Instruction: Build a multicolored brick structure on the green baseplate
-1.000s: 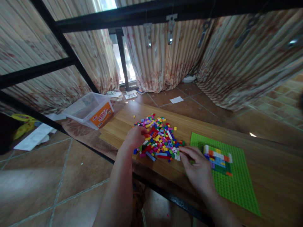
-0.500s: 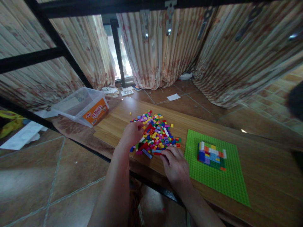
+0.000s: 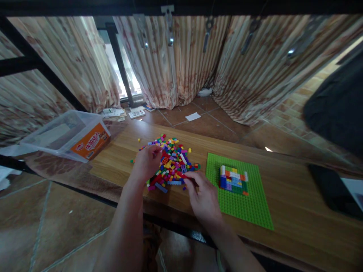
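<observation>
A loose heap of small coloured toy bricks (image 3: 170,163) lies on the wooden table. My left hand (image 3: 148,162) is over the heap's left side, fingers curled together; whatever is between them is too small to make out. At the near right edge of the heap, my right hand (image 3: 202,194) pinches a red brick (image 3: 182,175) between thumb and fingertips. A long light-blue brick (image 3: 174,183) lies just left of that hand, and another blue-grey brick (image 3: 161,187) lies nearby. Right of my right hand, a multicoloured brick build (image 3: 234,180) stands on a green studded baseplate (image 3: 249,211).
A clear plastic bin (image 3: 65,138) with an orange label stands at the table's left end. A black flat object (image 3: 330,189) lies at the right. Striped curtains (image 3: 193,64) hang behind, with papers (image 3: 193,116) on the tiled floor. A dark shape (image 3: 337,102) is at the far right.
The view has swung right, showing the black object. My right hand has lifted the red brick slightly; the long light-blue brick lies apart from it. My left hand stays over the heap.
</observation>
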